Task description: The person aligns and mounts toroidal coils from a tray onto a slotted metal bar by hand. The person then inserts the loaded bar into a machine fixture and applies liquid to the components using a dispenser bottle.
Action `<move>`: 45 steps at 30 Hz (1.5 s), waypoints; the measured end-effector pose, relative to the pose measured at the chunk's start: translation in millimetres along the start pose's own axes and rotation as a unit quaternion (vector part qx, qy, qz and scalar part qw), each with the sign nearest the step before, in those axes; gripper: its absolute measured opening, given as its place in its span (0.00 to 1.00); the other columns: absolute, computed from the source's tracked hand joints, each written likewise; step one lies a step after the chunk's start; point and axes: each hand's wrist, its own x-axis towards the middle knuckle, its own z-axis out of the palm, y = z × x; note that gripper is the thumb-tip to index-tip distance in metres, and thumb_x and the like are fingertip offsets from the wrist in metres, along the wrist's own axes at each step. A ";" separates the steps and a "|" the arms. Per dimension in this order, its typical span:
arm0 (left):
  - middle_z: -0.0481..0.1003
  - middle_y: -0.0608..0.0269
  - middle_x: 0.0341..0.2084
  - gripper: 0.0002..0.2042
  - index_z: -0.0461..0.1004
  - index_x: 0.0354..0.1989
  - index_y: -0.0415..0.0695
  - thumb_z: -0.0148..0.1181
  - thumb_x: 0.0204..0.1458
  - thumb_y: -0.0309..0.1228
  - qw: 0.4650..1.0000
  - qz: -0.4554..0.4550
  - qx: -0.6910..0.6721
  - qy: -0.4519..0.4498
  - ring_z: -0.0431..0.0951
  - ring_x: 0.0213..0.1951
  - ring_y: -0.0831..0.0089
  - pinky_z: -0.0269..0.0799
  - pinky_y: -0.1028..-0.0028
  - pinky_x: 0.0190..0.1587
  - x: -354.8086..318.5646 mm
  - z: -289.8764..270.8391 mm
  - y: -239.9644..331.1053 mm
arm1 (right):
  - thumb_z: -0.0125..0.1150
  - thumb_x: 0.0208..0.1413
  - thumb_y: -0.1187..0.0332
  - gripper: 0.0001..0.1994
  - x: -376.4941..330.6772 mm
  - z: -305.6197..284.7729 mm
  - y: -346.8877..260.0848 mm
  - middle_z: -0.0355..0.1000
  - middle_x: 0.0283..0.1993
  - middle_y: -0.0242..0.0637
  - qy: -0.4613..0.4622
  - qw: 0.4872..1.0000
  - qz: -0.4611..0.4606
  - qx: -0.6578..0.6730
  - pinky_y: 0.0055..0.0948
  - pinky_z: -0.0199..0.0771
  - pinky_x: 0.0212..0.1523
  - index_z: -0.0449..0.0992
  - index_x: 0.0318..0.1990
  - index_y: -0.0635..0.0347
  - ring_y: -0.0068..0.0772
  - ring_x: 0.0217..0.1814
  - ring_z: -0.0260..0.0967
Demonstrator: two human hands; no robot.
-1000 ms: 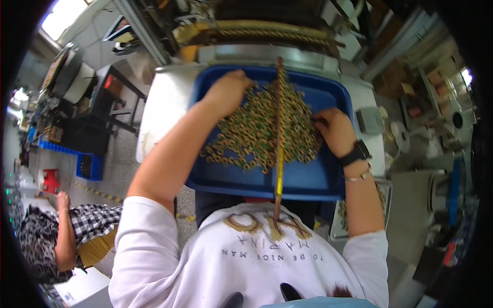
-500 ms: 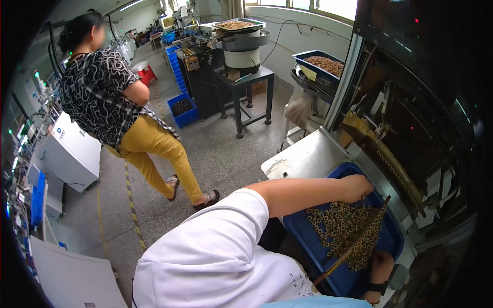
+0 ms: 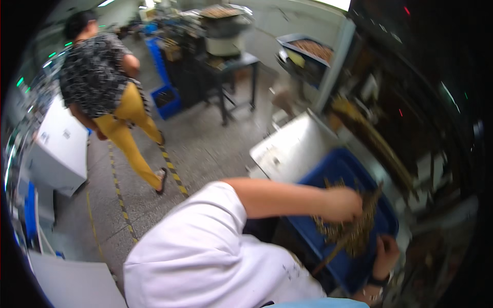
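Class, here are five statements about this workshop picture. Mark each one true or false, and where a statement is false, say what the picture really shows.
1. The tray that both hands reach into is blue. True.
2. The tray holds a heap of small brass-coloured parts. True.
3. The left hand hangs at the person's side, away from the tray. False: it rests on the heap of parts in the tray.
4. The other person on the floor wears green trousers. False: the trousers are yellow, under a dark patterned top.
5. The right hand has a dark band at the wrist. True.
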 end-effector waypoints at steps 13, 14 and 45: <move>0.72 0.54 0.40 0.09 0.72 0.30 0.37 0.55 0.37 0.17 0.999 0.007 -0.038 0.002 0.72 0.41 0.58 0.69 0.66 0.41 -18.8 3.1 58.0 | 0.58 0.46 0.75 0.07 -66.3 24.8 -37.7 0.72 0.27 0.38 -0.064 0.981 0.045 0.179 0.21 0.67 0.30 0.72 0.34 0.65 0.25 0.27 0.68; 0.71 0.55 0.42 0.10 0.72 0.30 0.37 0.55 0.36 0.17 0.999 0.027 -0.030 0.000 0.72 0.42 0.58 0.69 0.66 0.43 -14.7 1.3 56.0 | 0.58 0.46 0.75 0.07 -62.3 24.7 -40.5 0.72 0.27 0.38 -0.071 0.980 0.049 0.182 0.21 0.67 0.30 0.72 0.34 0.65 0.26 0.27 0.69; 0.72 0.54 0.34 0.14 0.70 0.33 0.37 0.60 0.33 0.17 0.993 -0.035 -0.094 0.069 0.72 0.36 0.59 0.69 0.71 0.40 -16.6 8.2 50.6 | 0.63 0.40 0.74 0.10 -48.5 35.6 -66.1 0.70 0.27 0.39 -0.020 0.995 -0.010 0.099 0.23 0.68 0.27 0.74 0.34 0.63 0.30 0.25 0.68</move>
